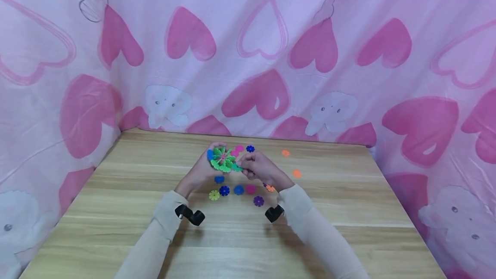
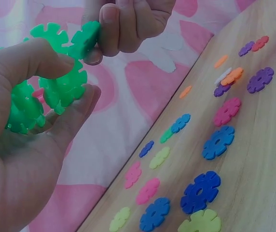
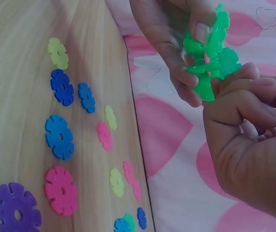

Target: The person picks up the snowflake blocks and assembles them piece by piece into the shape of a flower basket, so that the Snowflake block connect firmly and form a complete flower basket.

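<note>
My left hand holds a flower-like cluster of green snowflake discs slotted together around a pink piece. In the left wrist view, its thumb lies over the discs and its fingers support them from below. From the right, my right hand pinches a single green disc between thumb and fingers, right at the cluster's edge. The right wrist view shows the right hand with fingers curled close against the green pieces. Part of that disc is hidden behind the fingertips.
Loose snowflake discs lie flat on the wooden table below the hands: a purple disc, a pink disc, a yellow disc and several blue ones. Two orange discs sit farther right. A pink heart-patterned curtain borders the table's back and sides.
</note>
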A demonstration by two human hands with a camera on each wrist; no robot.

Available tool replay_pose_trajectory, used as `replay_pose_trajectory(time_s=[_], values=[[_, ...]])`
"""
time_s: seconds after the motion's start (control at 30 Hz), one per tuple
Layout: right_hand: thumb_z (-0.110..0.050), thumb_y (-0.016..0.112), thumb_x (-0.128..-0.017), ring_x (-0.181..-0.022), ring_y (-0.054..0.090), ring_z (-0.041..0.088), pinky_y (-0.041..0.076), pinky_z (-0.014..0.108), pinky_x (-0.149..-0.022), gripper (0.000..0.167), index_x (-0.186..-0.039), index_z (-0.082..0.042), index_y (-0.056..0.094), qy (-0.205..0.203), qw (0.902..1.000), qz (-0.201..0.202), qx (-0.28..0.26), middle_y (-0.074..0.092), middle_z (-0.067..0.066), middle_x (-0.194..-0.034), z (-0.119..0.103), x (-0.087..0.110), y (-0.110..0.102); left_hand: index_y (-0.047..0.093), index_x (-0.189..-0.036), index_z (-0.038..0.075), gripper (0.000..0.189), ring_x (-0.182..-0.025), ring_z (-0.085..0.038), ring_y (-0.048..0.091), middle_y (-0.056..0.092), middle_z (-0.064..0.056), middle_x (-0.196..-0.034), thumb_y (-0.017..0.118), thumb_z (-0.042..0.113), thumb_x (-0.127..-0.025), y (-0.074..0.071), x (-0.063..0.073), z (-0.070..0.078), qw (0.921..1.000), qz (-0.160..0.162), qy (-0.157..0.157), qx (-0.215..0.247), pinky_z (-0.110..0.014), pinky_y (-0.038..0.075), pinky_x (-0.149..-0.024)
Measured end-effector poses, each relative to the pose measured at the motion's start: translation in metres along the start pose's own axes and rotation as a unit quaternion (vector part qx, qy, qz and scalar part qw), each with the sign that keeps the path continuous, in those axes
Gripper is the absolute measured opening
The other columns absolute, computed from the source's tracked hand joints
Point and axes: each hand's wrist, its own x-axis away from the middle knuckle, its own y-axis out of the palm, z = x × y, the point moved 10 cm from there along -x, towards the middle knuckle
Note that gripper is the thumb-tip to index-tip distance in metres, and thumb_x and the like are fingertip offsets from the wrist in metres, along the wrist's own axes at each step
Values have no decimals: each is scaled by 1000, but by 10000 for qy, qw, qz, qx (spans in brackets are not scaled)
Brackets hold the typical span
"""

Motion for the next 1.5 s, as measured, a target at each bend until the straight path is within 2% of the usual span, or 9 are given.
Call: replay_pose_trajectory(time_s=[0.17,0.4,0.6,0.77,0.9,1.07,1.27,1.4,1.5], values=[[-8,46,-104,-52,36,8,29,19,-48,23,-103,6,65,36,9998,183,25,52,1,-65,1,0,-3,34,-144,6,82,-123,-34,55,45,-23,-143,73,-12,-74,0,0,-1,10000,3,6,10,-19,53,-94],[-6,48,-102,-54,44,8,34,18,-48,20,-94,4,64,27,9996,297,-12,56,1,-64,1,-2,0,34,-144,9,81,-122,-31,54,45,-20,-142,71,-12,-75,2,1,0,9999,-32,-27,-116,-19,53,-92],[-4,50,-101,-53,45,8,34,18,-47,17,-92,4,63,42,9989,447,-119,55,1,-63,5,-4,0,32,-144,6,80,-123,-32,54,45,-23,-142,71,-13,-76,5,1,1,9999,-79,80,-51,-20,52,-95],[0,49,-99,-53,45,7,31,17,-46,19,-87,3,64,49,9976,563,-408,54,1,-62,8,-6,1,32,-144,8,80,-126,-32,53,46,-19,-142,70,-12,-77,6,0,-3,9999,-29,-67,-123,-21,51,-97],[-1,51,-99,-52,44,6,30,16,-45,18,-86,2,63,121,9957,582,-710,54,0,-60,12,-8,4,30,-147,11,82,-130,-35,51,44,-19,-146,69,-11,-78,3,-1,-8,9994,-41,-229,-242,-29,50,-103],[-5,53,-101,-55,48,6,36,15,-48,11,-95,0,62,113,9921,671,-1049,58,1,-65,13,-11,5,25,-152,18,91,-137,-37,45,40,-19,-152,69,-12,-77,-7,1,-9,9992,228,-308,57,-38,46,-109],[-8,57,-100,-56,50,6,39,15,-49,10,-91,-4,59,-38,9848,1124,-1322,62,4,-71,6,-14,0,13,-157,19,101,-144,-38,37,32,-20,-157,69,-13,-81,-7,-4,-9,9978,537,88,372,-23,46,-106],[-10,60,-99,-56,47,6,38,16,-49,14,-87,-2,63,-147,9874,1209,-1006,60,3,-69,-1,-15,0,4,-158,27,111,-145,-36,36,34,-19,-157,74,-11,-80,-7,-6,-13,9961,807,80,361,-33,42,-113],[-14,60,-100,-58,46,8,38,19,-51,20,-89,2,66,-235,9910,1257,-400,60,5,-72,-7,-14,-4,7,-156,27,109,-144,-34,39,39,-18,-155,76,-10,-80,-11,-6,-15,9946,999,40,286,-44,38,-116]])
